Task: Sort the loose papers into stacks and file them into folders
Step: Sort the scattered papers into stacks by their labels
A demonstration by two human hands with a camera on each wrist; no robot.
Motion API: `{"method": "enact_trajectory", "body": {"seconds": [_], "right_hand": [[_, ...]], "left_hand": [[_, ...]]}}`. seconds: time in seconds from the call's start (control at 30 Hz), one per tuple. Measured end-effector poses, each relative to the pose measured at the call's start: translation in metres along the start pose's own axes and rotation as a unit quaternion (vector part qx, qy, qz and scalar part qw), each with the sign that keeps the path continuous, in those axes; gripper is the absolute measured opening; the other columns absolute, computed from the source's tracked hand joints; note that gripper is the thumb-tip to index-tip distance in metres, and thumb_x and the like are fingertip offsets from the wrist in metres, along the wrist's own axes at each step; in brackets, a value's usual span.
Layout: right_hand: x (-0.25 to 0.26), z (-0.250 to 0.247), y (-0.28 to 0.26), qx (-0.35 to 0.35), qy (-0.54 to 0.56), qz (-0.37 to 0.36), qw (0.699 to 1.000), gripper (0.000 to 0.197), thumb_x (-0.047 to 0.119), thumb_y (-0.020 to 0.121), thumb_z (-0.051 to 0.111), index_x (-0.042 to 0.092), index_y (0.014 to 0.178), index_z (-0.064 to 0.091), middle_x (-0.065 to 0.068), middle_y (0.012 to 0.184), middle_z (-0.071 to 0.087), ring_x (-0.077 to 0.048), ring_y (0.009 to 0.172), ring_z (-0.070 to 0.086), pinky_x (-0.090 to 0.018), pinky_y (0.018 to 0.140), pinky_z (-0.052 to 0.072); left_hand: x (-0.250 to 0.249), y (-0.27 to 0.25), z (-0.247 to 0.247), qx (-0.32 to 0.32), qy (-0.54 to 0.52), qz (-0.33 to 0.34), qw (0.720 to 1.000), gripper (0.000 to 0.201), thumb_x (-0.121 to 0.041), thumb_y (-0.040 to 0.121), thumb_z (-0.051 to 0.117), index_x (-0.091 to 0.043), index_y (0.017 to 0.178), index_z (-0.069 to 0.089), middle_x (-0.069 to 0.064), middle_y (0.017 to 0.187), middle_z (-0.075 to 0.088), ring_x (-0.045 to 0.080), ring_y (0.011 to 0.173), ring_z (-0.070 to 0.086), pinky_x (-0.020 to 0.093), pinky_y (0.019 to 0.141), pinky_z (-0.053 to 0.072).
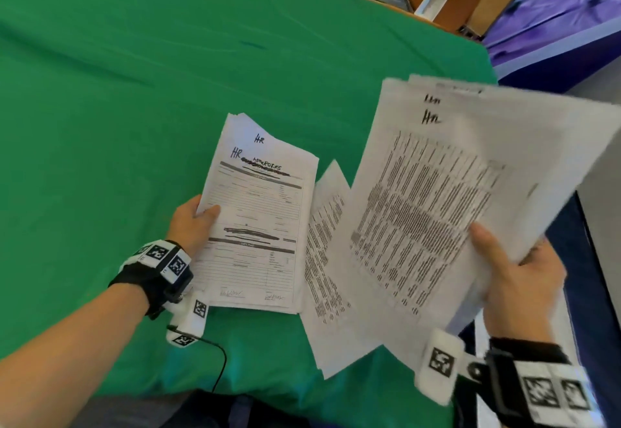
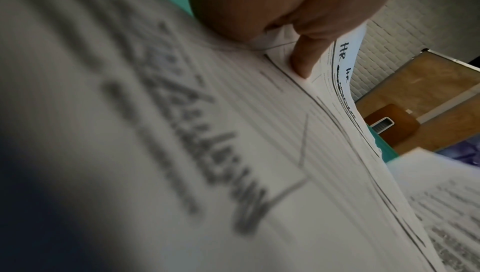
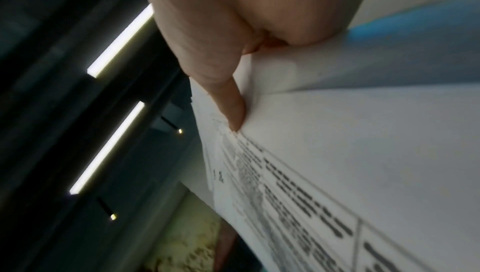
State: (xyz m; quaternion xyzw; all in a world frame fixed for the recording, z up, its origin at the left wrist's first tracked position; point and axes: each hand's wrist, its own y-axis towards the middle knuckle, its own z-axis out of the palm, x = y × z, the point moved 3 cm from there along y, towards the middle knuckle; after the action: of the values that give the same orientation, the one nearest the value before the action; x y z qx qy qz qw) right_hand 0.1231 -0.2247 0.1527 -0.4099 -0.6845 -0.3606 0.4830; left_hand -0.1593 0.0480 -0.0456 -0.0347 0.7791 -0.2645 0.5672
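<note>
Two paper bundles held over green cloth table [image 1: 134,91]. White form stack marked HR [image 1: 255,212] pinched by left hand [image 1: 191,222], 9 o'clock. Bigger white text-page stack [image 1: 437,212] gripped by right hand [image 1: 517,280], 3 o'clock.

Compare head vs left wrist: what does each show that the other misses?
Head only: the right hand gripping a second sheaf of dense-text pages, more text pages lying under it on the green tablecloth, and both wrist rigs.

Left wrist only: a close look at the left thumb pressing the form's top sheet, the blurred signature near the lens, a white brick wall and wooden panels behind.

Both: the left hand holding the form stack with "HR" handwritten at its top, above the green cloth.
</note>
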Motion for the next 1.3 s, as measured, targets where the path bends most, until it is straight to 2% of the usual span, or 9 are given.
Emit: {"method": "enact_trajectory", "body": {"seconds": [0.2, 0.37, 0.53, 0.6, 0.67, 0.8, 0.9, 1.07, 1.3], "right_hand": [[0.025, 0.001, 0.015, 0.01, 0.279, -0.02, 0.96, 0.047, 0.002, 0.094, 0.056, -0.003, 0.138, 0.042, -0.014, 0.134, 0.057, -0.03, 0.122, 0.056, -0.039, 0.097, 0.05], [0.029, 0.007, 0.034, -0.051, 0.342, -0.001, 0.938, 0.049, 0.015, 0.095, 0.057, -0.001, 0.139, 0.042, -0.014, 0.134, 0.058, -0.028, 0.122, 0.057, -0.042, 0.1, 0.048], [0.0, 0.053, 0.046, 0.033, 0.198, 0.088, 0.976, 0.022, 0.014, 0.097, 0.055, 0.01, 0.117, 0.062, -0.003, 0.112, 0.071, -0.015, 0.099, 0.068, -0.028, 0.082, 0.055], [-0.033, 0.08, 0.041, 0.095, 0.084, 0.11, 0.986, 0.02, 0.015, 0.096, 0.056, 0.007, 0.113, 0.063, -0.004, 0.105, 0.072, -0.013, 0.085, 0.069, -0.023, 0.067, 0.054], [-0.073, 0.101, 0.032, 0.136, -0.05, 0.123, 0.982, 0.022, 0.017, 0.091, 0.065, 0.007, 0.109, 0.059, -0.007, 0.104, 0.068, -0.018, 0.087, 0.065, -0.027, 0.069, 0.052], [-0.132, 0.123, 0.012, 0.104, -0.2, 0.157, 0.962, 0.026, 0.017, 0.084, 0.074, 0.007, 0.095, 0.053, 0.003, 0.077, 0.054, -0.026, 0.082, 0.057, -0.031, 0.074, 0.045], [-0.144, 0.131, 0.005, 0.106, -0.238, 0.14, 0.955, 0.023, 0.018, 0.09, 0.066, 0.008, 0.105, 0.052, 0.004, 0.068, 0.052, -0.028, 0.073, 0.058, -0.028, 0.064, 0.038], [-0.149, 0.127, 0.009, 0.12, -0.288, 0.117, 0.943, 0.031, 0.019, 0.097, 0.054, 0.004, 0.123, 0.05, -0.018, 0.102, 0.069, -0.033, 0.094, 0.064, -0.031, 0.077, 0.044], [-0.171, 0.081, 0.027, -0.007, -0.309, 0.207, 0.928, 0.017, 0.02, 0.102, 0.04, 0.007, 0.11, 0.046, -0.015, 0.088, 0.056, -0.031, 0.076, 0.058, -0.042, 0.07, 0.052]], "left_hand": [[0.008, -0.005, 0.014, 0.0, 0.006, -0.009, 1.0, 0.032, -0.014, 0.098, 0.054, -0.009, 0.129, 0.057, 0.014, 0.119, 0.067, 0.033, 0.103, 0.065, 0.053, 0.096, 0.05], [0.02, -0.004, 0.02, -0.001, -0.008, -0.035, 0.999, 0.029, -0.021, 0.097, 0.056, -0.015, 0.125, 0.061, 0.007, 0.109, 0.071, 0.03, 0.096, 0.069, 0.053, 0.092, 0.052], [0.013, -0.008, 0.03, 0.013, 0.017, -0.039, 0.999, 0.033, -0.011, 0.1, 0.052, -0.005, 0.132, 0.056, 0.005, 0.121, 0.061, 0.022, 0.105, 0.059, 0.036, 0.094, 0.044], [0.013, -0.002, 0.03, 0.011, 0.056, -0.062, 0.996, 0.034, 0.002, 0.099, 0.046, 0.009, 0.132, 0.05, 0.015, 0.129, 0.055, 0.03, 0.116, 0.054, 0.035, 0.095, 0.04], [0.014, 0.003, 0.031, 0.04, 0.021, -0.084, 0.995, 0.036, 0.004, 0.099, 0.045, 0.008, 0.135, 0.047, 0.024, 0.139, 0.048, 0.034, 0.126, 0.049, 0.029, 0.096, 0.036], [0.006, -0.006, 0.041, 0.119, -0.022, -0.063, 0.991, 0.031, -0.028, 0.092, 0.063, -0.015, 0.121, 0.06, 0.003, 0.114, 0.068, 0.024, 0.104, 0.065, 0.037, 0.091, 0.05], [0.009, -0.005, 0.041, 0.137, -0.02, -0.059, 0.989, 0.036, -0.04, 0.09, 0.062, -0.021, 0.12, 0.06, -0.011, 0.106, 0.068, 0.011, 0.096, 0.067, 0.031, 0.078, 0.054], [0.02, 0.002, 0.04, 0.126, -0.013, -0.07, 0.989, 0.042, -0.018, 0.083, 0.076, -0.009, 0.122, 0.062, 0.007, 0.114, 0.071, 0.025, 0.1, 0.069, 0.048, 0.091, 0.055], [0.028, 0.006, 0.045, 0.093, 0.017, -0.079, 0.992, 0.048, -0.009, 0.074, 0.083, -0.01, 0.117, 0.062, 0.008, 0.114, 0.07, 0.025, 0.099, 0.067, 0.037, 0.08, 0.056]]}}
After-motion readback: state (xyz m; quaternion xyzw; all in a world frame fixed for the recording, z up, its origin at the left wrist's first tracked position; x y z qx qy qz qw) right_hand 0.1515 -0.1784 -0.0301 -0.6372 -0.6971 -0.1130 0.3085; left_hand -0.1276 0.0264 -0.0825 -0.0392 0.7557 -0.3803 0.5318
